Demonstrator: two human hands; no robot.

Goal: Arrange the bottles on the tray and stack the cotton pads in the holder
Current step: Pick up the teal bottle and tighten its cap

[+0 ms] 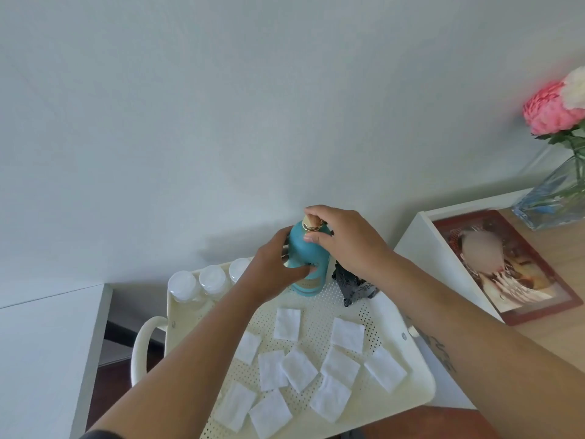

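Note:
A tall teal bottle (308,258) with a gold cap stands upright at the back of the cream perforated tray (421,381). My left hand (272,267) wraps its lower body. My right hand (348,239) grips its shoulder and cap from the right. Three small clear bottles with white caps (210,282) line the tray's back left corner. Several white square cotton pads (299,369) lie scattered flat across the tray's front half. A black lacy holder (356,288) sits just right of the teal bottle, partly hidden by my right wrist.
The tray tops a cart with a curved handle (142,343) on its left. A white cabinet (41,359) stands left. To the right, a wooden surface (557,327) holds a red-framed picture (506,267) and a glass vase (557,198) with pink flowers. A wall rises close behind.

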